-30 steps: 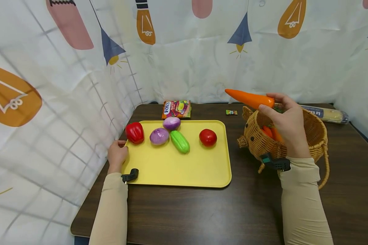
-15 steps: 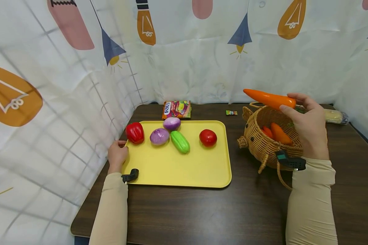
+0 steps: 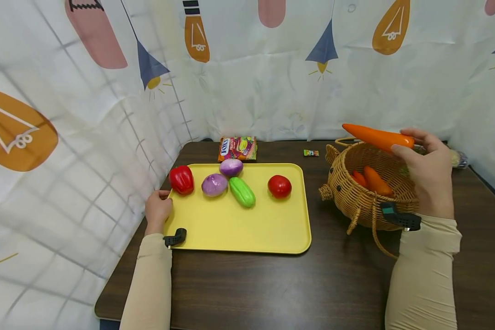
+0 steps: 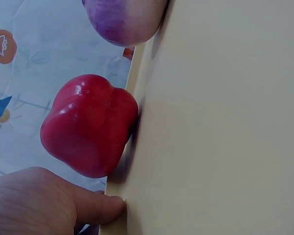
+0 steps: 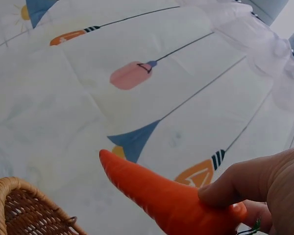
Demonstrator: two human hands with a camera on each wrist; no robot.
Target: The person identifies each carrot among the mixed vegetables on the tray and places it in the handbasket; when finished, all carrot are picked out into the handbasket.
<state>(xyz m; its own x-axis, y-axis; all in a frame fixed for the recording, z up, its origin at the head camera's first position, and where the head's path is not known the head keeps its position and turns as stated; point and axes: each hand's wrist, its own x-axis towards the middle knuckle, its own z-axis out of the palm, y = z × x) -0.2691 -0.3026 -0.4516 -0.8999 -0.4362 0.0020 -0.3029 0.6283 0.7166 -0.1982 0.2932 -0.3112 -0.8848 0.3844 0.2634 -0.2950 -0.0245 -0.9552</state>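
Note:
My right hand (image 3: 431, 172) pinches an orange carrot (image 3: 377, 137) by its thick end, over a wicker basket (image 3: 356, 206) shaped like an animal. The carrot (image 5: 166, 198) points its tip leftward, a bit of green at its thick end. Inside the basket lie another carrot (image 3: 377, 182) and a smaller orange-red piece (image 3: 359, 178). My left hand (image 3: 157, 210) grips the left rim of a yellow tray (image 3: 239, 233), thumb on top. Just beyond that hand a red bell pepper (image 4: 90, 126) sits at the tray's edge.
Two purple vegetables (image 3: 214, 184), a green cucumber-like vegetable (image 3: 242, 192) and a tomato (image 3: 279, 186) lie on the tray. Behind it is a FOX'S candy bag (image 3: 237, 148). A small wrapped sweet (image 3: 311, 153) lies between tray and basket. A patterned curtain (image 3: 264, 91) hangs behind the table.
My right hand has carried the carrot to the right across the basket opening, uncovering the carrot inside. The left hand keeps its hold on the tray, which stays in place.

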